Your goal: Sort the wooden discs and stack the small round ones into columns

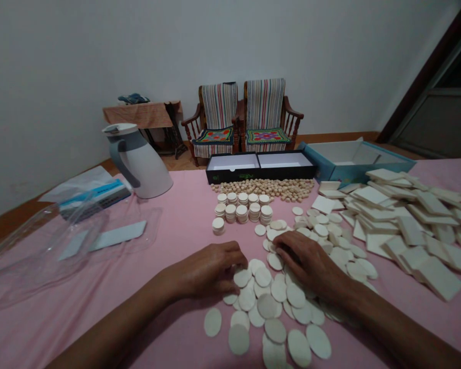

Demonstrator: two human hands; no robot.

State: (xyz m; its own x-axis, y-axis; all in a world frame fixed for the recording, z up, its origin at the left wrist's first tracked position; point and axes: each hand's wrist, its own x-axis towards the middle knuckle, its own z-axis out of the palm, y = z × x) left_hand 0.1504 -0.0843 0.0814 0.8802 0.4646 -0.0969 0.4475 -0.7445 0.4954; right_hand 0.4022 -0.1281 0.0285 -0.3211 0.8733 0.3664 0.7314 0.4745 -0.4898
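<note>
Loose round discs (pixel 274 330) lie flat and close together toward the near edge of the pink cloth (pixel 188 210), and many sit on top of each other. They make a messy pile that runs from the near middle up toward the right.

The left hand (pixel 215 266) is at the left side of the pile. Its thumb and fingers make a narrow gap around the edge of one pale disc (pixel 241 277); I cannot tell if they pinch it. The right hand (pixel 307 261) is on the other side, palm down, with its fingers bent over the discs. Its fingertips point into the pile, but I cannot tell if it holds any.

Past the hands, near the middle of the cloth, stand eleven small stacks (pixel 242 213) of discs: five in the back row, five in the next row and one in front at the left.

Behind them lies a long heap of tiny wooden bits (pixel 269 188). At the far edge is a black box (pixel 234 177) with two parts, and a blue box (pixel 330 171) sits at its right. Square tiles (pixel 407 225) are heaped toward the right edge. A white and grey jug (pixel 149 166) stands near the far left corner. Clear plastic trays (pixel 96 218) lie along the left edge.
</note>
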